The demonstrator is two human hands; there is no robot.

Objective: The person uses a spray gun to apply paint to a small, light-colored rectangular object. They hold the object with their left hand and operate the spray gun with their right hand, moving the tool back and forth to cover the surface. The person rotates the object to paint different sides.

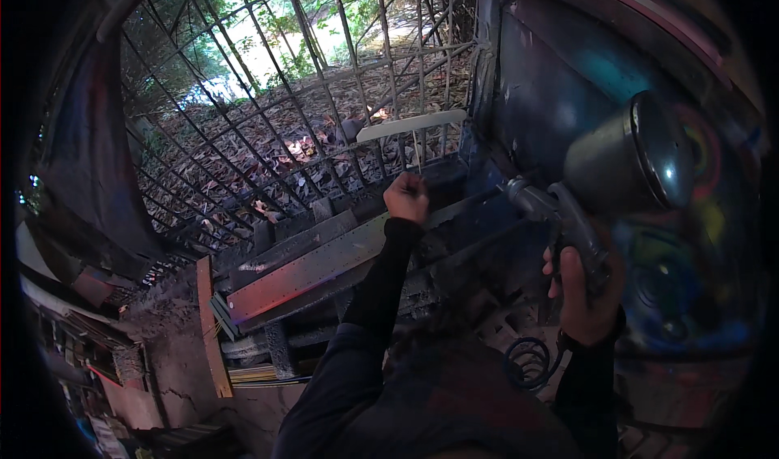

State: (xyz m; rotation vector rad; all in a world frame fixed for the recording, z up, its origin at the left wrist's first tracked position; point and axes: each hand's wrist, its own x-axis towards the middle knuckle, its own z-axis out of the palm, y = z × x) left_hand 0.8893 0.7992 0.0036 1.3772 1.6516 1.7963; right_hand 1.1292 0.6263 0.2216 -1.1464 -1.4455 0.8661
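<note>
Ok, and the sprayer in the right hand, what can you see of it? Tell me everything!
It's a dark grey, metal-looking spray gun with a large, grey, drum-shaped cup, its shiny rounded lid facing right. It's tilted, its narrow nozzle pointing up and left. The person's right hand grips it, raised before a dark, paint-stained panel. Smaller parts blur into shadow.

Open gap mid-frame between left hand (408, 199) and spray gun (579, 225). Barred fence (305, 86) blocks upper left, painted panel (552, 81) upper right.
</note>
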